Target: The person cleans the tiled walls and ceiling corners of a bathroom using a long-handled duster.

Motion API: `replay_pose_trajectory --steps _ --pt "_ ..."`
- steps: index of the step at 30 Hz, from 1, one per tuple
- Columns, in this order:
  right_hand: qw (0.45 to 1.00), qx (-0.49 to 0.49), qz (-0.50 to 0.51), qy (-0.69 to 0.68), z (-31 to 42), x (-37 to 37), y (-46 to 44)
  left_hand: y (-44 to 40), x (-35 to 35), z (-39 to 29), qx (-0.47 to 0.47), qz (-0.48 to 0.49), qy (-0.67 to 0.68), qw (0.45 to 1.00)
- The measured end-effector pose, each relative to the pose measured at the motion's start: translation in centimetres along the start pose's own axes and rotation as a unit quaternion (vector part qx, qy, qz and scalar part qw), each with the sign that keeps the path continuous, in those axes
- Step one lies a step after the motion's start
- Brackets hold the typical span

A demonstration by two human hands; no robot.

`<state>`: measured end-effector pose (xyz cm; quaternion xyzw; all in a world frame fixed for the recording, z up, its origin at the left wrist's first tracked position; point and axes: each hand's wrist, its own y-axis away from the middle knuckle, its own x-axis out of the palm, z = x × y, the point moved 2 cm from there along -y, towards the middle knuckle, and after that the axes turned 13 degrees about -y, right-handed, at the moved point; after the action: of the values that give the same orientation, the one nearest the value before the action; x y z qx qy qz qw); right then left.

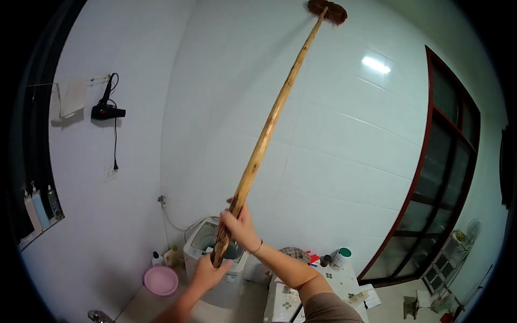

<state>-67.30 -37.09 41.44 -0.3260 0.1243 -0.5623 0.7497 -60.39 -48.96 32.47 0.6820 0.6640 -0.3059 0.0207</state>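
Two hands, the right [239, 229] above the left [211, 273], grasp the wooden handle [264, 137] of a brush whose reddish-brown head [329, 12] is against the tiled wall [334, 140].

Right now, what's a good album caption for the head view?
Left hand low, right hand higher on a long wooden pole, brush up by the tiled wall.

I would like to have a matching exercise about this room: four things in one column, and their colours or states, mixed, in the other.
1. wooden pole
2. basin
3. hair dryer
4. brush head

A. black
B. reddish brown
C. held by the left hand and right hand
D. pink and round

Pairs: 1-C, 2-D, 3-A, 4-B
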Motion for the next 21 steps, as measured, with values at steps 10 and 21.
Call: replay_pose_trajectory --steps 10,21 --pt "0.993 -0.084 0.072 0.041 7.9 -3.3 -17.9 -14.8 -2.0 -7.1 0.031 0.123 0.341 0.931" --pt "0.985 -0.105 0.115 0.069 7.3 1.9 -30.7 -24.8 -9.2 -7.9 0.071 0.014 0.314 0.947"
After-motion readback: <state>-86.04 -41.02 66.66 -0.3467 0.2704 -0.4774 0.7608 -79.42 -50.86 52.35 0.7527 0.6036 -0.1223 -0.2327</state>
